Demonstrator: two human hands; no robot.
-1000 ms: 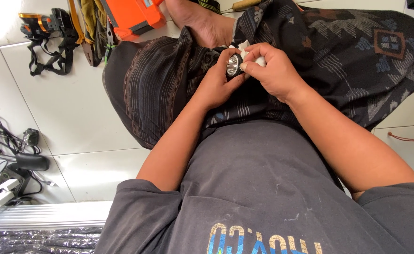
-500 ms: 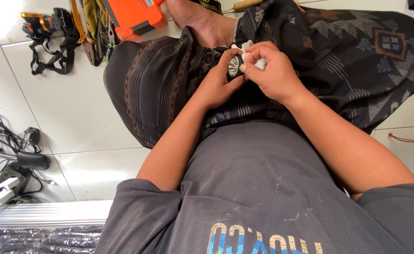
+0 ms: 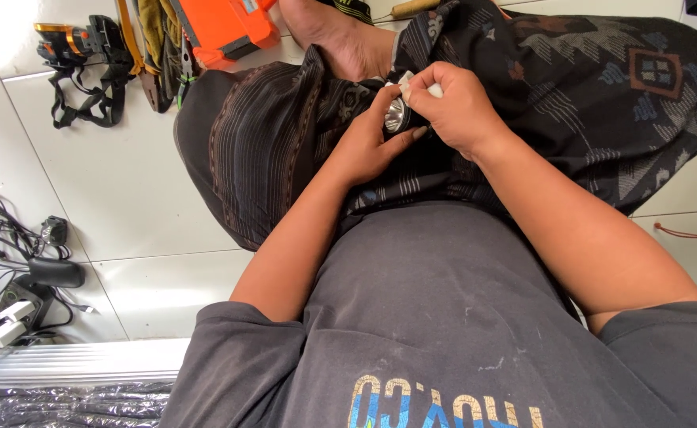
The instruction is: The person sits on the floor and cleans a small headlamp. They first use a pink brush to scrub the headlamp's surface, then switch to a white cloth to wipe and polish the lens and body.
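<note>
Seen from above: one floor (image 3: 135,190) of large glossy white tiles, smooth and square, with thin grey joints. Draped over the crossed legs, one dark sarong (image 3: 586,95) of soft woven cloth, fine stripes on the left fold and blocky geometric motifs on the right. Below it, one grey T-shirt (image 3: 443,317), matte cotton, lightly speckled. At the bottom left, one ribbed aluminium rail (image 3: 79,366) above a strip of crinkled silver foil (image 3: 55,404). Along the left edge, one tangle of thin black cables (image 3: 0,238) with a black adapter and a white plug. At the top, one boxy orange plastic case (image 3: 226,28), one black strap headlamp with an orange band (image 3: 79,47) lying on the tile, and one bare foot (image 3: 337,36). Over the lap, two hands pressed close together: left hand (image 3: 368,143) curled, thumb and fingers closed around the small lamp head (image 3: 397,117); right hand (image 3: 455,107) folded over it from above, fingertips pinched shut on its top and on a small white piece. One lamp head only, round, black-bodied, with a shiny silver reflector face, held just above the sarong between both hands.
</note>
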